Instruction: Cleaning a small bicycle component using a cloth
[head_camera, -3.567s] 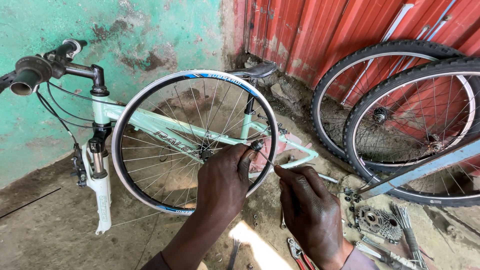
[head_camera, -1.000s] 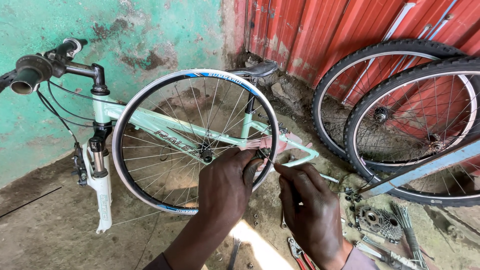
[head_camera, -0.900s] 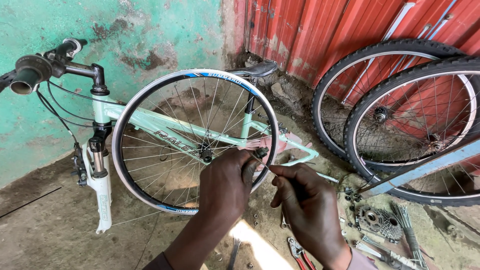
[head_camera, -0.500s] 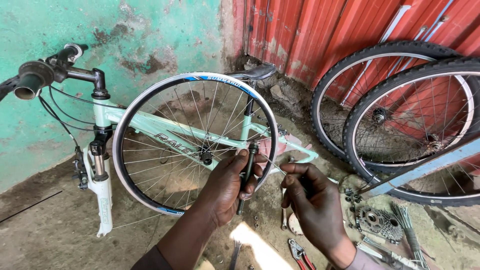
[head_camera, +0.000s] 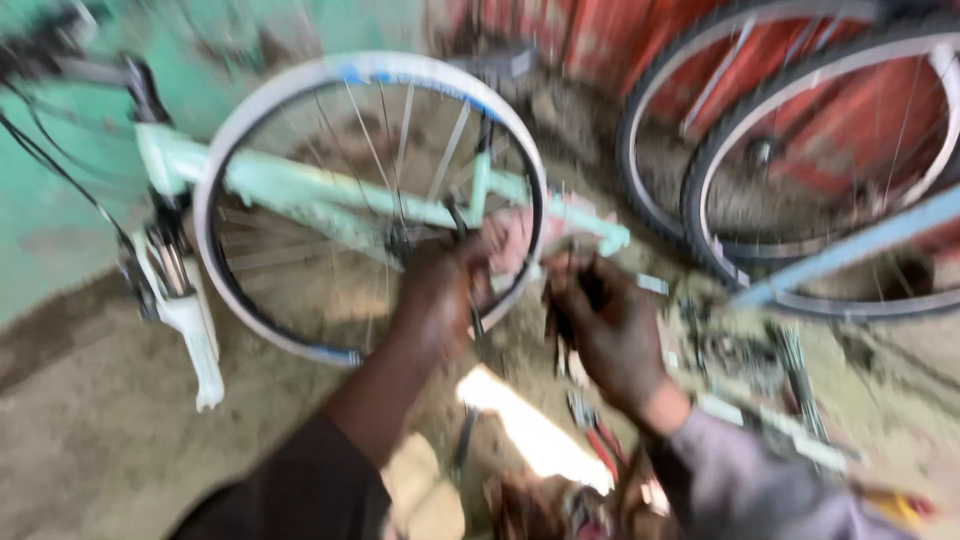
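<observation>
The bare wheel rim (head_camera: 300, 85), white with thin metal spokes, is standing upright against a pale green bicycle frame (head_camera: 330, 195). The left hand (head_camera: 445, 290) is gripping its lower right edge; the right hand (head_camera: 605, 325) is hovering just beside, its finger state lost in blur. Two tyred wheels (head_camera: 700, 180) are leaning nearby against a red corrugated wall (head_camera: 620, 40), above the dirt ground (head_camera: 90, 420).

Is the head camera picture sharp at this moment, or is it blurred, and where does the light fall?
Head view: motion blur smears the whole frame; the left hand at the bare wheel rim and the right hand show no finger detail. A bright sunlit patch lies on the ground below the hands. The tyred wheels at right are soft too.
</observation>
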